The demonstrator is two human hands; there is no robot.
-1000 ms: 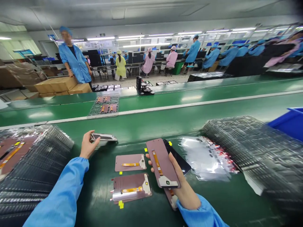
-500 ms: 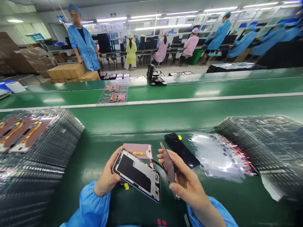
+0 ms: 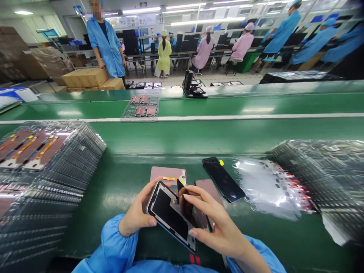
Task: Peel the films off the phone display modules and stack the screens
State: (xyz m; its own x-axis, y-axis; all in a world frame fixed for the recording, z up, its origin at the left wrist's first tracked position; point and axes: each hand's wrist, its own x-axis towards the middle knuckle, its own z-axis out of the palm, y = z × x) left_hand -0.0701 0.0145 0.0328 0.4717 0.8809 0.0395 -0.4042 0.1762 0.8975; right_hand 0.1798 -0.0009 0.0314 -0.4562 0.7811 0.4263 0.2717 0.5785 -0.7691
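Note:
My left hand (image 3: 138, 214) is closed round the left end of a phone frame (image 3: 166, 212), tilted above the green bench, its inner side with a black patch facing up. In my right hand (image 3: 218, 223) a thin phone screen (image 3: 186, 206) is pinched between thumb and fingers. It stands slanted over the frame's right part; whether the two touch I cannot tell. A pinkish-backed screen (image 3: 159, 173) with an orange flex strip lies beyond my left hand. Another pinkish panel (image 3: 209, 187) lies beyond my right fingers. Dark glossy screens (image 3: 223, 180) with a yellow tab rest further right.
Tall stacks of clear trays stand left (image 3: 82, 159) and right (image 3: 327, 170), the left one holding screens. Clear films (image 3: 264, 185) with red tabs lie at right. A tray of panels (image 3: 142, 108) and a black fixture (image 3: 193, 85) sit farther back. Co-workers are beyond.
My right hand has moved left with the screen, bringing it over the frame. The pinkish panel beyond my right hand now shows. The whole view has shifted slightly.

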